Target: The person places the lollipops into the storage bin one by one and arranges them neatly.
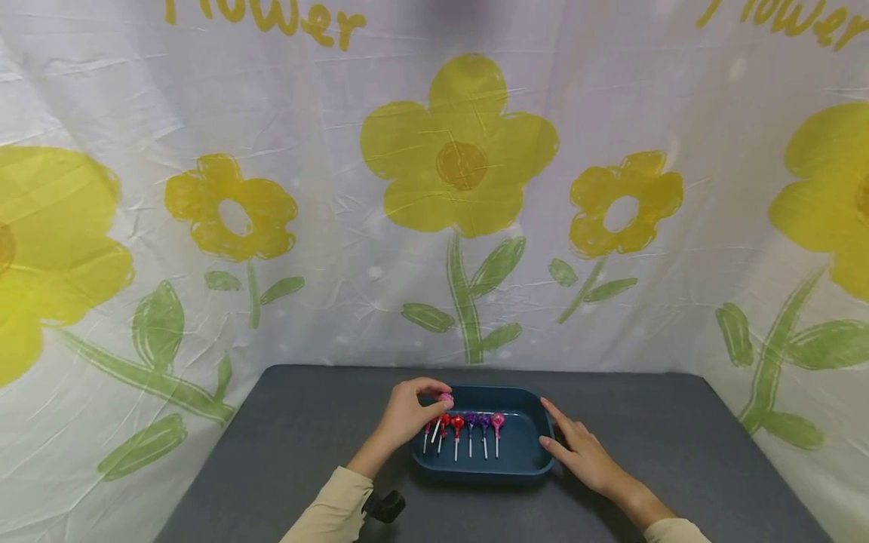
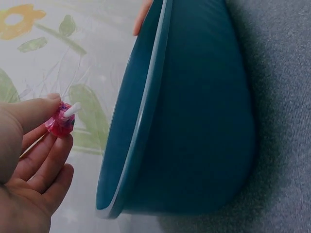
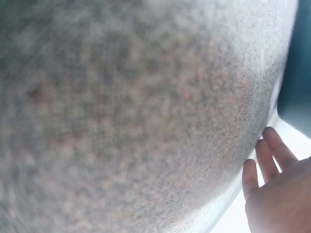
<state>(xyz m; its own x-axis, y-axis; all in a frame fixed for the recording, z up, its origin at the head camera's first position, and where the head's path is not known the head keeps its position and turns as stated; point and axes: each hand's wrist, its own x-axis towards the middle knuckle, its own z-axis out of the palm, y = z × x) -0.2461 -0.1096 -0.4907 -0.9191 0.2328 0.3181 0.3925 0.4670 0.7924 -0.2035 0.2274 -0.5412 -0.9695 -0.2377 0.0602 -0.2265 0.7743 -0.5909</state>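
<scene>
Between thumb and fingers, my left hand (image 1: 409,411) pinches a pink-wrapped lollipop (image 2: 62,121) by its head, over the left part of a dark blue tray (image 1: 523,467). The white stick of that lollipop points down toward the tray. Inside the tray lie several lollipops in a row, among them a red one (image 1: 458,423), a purple one (image 1: 484,421) and a pink one (image 1: 498,420), sticks toward me. My right hand (image 1: 584,456) rests at the tray's right rim with its fingers extended. In the right wrist view, only part of that hand shows beside the tray's wall (image 3: 296,82).
The tray stands on a dark grey table (image 1: 285,437). Behind and beside the table hangs a white cloth (image 1: 339,302) printed with yellow flowers. A black band with a small device (image 1: 384,506) sits on the left wrist.
</scene>
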